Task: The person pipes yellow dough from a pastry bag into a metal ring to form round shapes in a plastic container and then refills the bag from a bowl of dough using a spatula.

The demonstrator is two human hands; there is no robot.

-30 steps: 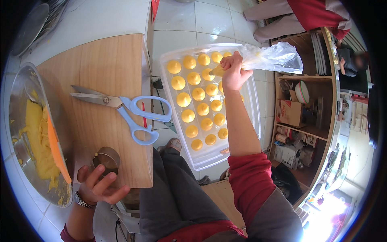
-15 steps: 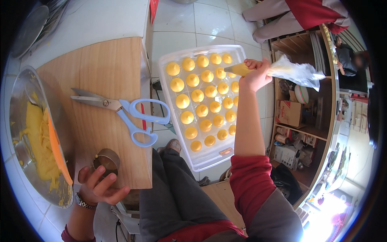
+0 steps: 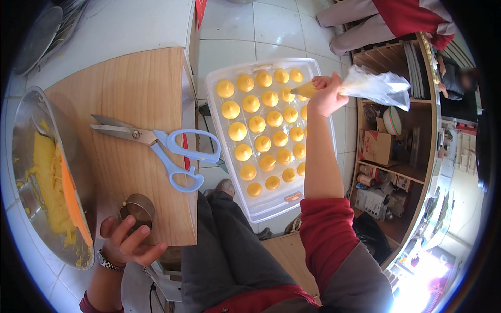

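A clear piping bag [image 3: 378, 87] with yellow filling is squeezed in my right hand [image 3: 327, 96], its narrow tip pointing left over the tray. Rows of yellow piped mounds [image 3: 237, 131], each with a small peak, cover the translucent plastic tray [image 3: 236, 194]; my right hand and forearm hide part of its right side. My left hand [image 3: 128, 242] rests palm up with fingers apart at the wooden board's near edge, beside a round metal ring cutter [image 3: 140, 208]. I cannot make out whether the fingertips touch the cutter.
Blue-handled scissors [image 3: 156, 141] lie open on the wooden board [image 3: 120, 78], handles over its right edge. A steel bowl [image 3: 78, 208] at left holds yellow dough [image 3: 47, 182] and an orange scraper [image 3: 73, 193]. Shelves [image 3: 396, 167] with boxes stand right; another person [image 3: 360, 21] is at the far right.
My right hand and the piping bag have shifted slightly left, the bag's loose end drawing in a little. The left hand stays in place.
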